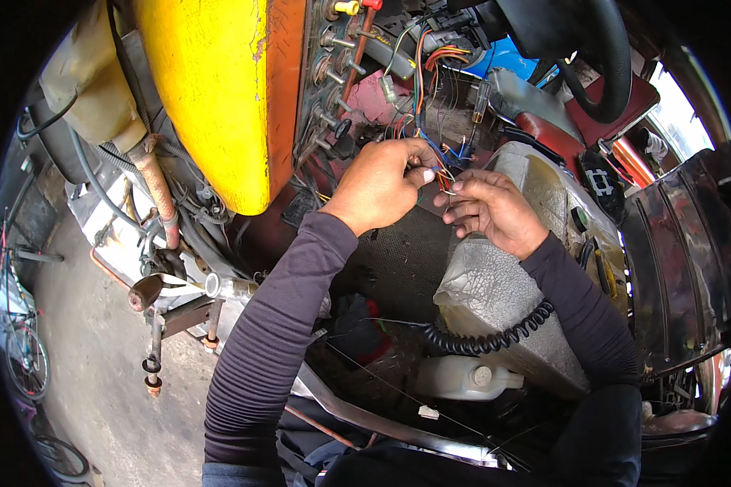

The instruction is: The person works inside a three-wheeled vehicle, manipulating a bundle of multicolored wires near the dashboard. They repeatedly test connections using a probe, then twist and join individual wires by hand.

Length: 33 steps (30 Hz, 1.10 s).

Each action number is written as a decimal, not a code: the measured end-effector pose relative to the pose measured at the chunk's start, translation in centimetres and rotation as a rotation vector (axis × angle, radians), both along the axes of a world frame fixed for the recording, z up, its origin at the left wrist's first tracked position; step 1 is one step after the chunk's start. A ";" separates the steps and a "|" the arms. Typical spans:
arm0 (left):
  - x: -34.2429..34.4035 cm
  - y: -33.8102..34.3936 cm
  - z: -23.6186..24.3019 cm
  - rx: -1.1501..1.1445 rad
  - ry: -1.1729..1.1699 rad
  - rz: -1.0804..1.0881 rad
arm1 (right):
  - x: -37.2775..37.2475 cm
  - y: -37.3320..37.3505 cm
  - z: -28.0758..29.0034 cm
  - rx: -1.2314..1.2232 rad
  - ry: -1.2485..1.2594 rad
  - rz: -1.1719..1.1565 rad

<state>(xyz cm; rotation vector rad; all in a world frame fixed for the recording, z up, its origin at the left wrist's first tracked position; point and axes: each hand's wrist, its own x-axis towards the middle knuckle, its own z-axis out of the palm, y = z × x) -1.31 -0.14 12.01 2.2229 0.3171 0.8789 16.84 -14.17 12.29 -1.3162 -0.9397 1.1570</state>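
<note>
Near the top middle of the head view, my left hand (388,183) is closed, with thumb and forefinger pinching a bundle of thin coloured wires (443,174). My right hand (499,209) faces it from the right, thumb and fingertips pinched on the loose ends of the same wires. Strands of blue, red, yellow and white show between the hands. Just beyond them, more wiring (418,89) runs up toward an open dashboard area. A pale connector (388,88) hangs there. The exact spot where my fingertips meet the wires is partly hidden.
A yellow and orange panel (211,89) stands left, beside a row of metal levers (333,77). The steering wheel (609,89) is upper right. Below my right arm are a coiled black cable (495,339), a silvery padded cover (495,284) and a whitish jug (467,378).
</note>
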 end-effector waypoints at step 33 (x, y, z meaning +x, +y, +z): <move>-0.7 1.5 0.0 0.000 0.001 -0.081 | -0.1 0.7 -0.7 -0.018 -0.116 -0.013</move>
